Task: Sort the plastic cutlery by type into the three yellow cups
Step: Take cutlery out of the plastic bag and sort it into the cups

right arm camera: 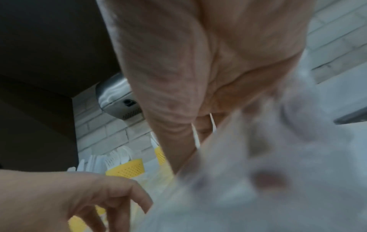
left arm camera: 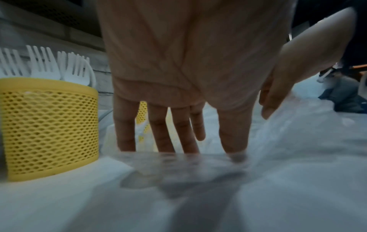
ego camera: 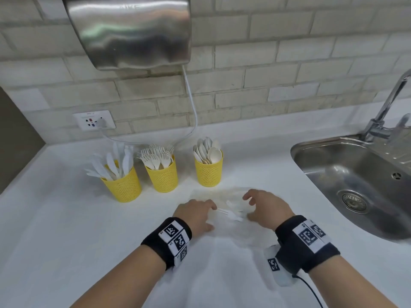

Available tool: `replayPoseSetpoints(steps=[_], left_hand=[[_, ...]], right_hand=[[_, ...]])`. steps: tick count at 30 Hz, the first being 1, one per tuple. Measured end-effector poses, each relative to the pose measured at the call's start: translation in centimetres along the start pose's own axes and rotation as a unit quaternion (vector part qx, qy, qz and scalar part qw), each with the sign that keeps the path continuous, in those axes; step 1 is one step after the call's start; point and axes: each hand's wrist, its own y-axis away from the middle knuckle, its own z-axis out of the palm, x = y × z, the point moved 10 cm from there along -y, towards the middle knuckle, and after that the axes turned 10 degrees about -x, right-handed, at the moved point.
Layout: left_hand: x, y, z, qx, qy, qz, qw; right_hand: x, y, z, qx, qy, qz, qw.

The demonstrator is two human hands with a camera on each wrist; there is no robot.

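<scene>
Entry, as I am seeing it from the remote station. White desk (ego camera: 66, 218), smooth and matte, is carrying everything.

Surroundings: a brushed steel hand dryer (ego camera: 131, 32) is hanging on the pale brick wall at 12 o'clock, its white cord (ego camera: 193, 107) is looping down to a wall socket (ego camera: 94, 120) at 11 o'clock. A stainless sink (ego camera: 355, 174) with a chrome tap (ego camera: 387, 103) is sitting at 3 o'clock.

Three yellow cups, round, perforated mesh plastic, are standing in a row at 11 to 12 o'clock of the hands: knife cup (ego camera: 123, 185), fork cup (ego camera: 163, 174), spoon cup (ego camera: 209, 171). White plastic knives (ego camera: 115, 163), forks (ego camera: 155, 157) and spoons (ego camera: 209, 150) are standing upright in them, sorted.

A thin, crinkled, clear plastic bag (ego camera: 233, 232) is lying on the desk between my wrists and is veiling the last loose pieces, a white fork (ego camera: 230, 213) among them; the rest are too blurred to name.

Left hand (ego camera: 195, 213): fingers (left arm camera: 163, 128) are reaching down, fairly straight, tips pressing onto the bag film; I am not seeing it hold anything.

Right hand (ego camera: 266, 207): fingers are curling in a loose claw over the bag at 3 o'clock of the fork; whether it is pinching the film or a piece, I cannot tell, as the wrist view is smeared.

Black wristbands (ego camera: 169, 238) with square printed markers are sitting on both wrists.
</scene>
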Motion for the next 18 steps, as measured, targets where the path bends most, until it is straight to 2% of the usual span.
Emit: replayPoseSetpoints(steps=[4,9,13,16,18], left_hand=[[-1.1,0.0,1.6,-0.023,-0.032,-0.022,0.999],[-1.1,-0.1,1.7,-0.017,-0.022,-0.045,0.999],[-1.4,-0.1,1.2,0.011,-0.002,-0.070,0.997],[-1.4,-0.2,1.3,0.011,0.011,-0.069,0.997],[-1.4,0.0,0.8,0.033,0.050,-0.065,0.996]], right_hand=[[1.6,-0.7,2.8,-0.080,0.027,0.000,0.996],[0.7,-1.9,3.7,-0.045,0.127,-0.005,0.991],[-0.7,-2.5,4.3,-0.034,0.146,-0.027,0.988],[-1.4,-3.0,4.9,-0.036,0.176,-0.035,0.983],[-1.8,-3.1,5.0,-0.029,0.188,-0.041,0.981]])
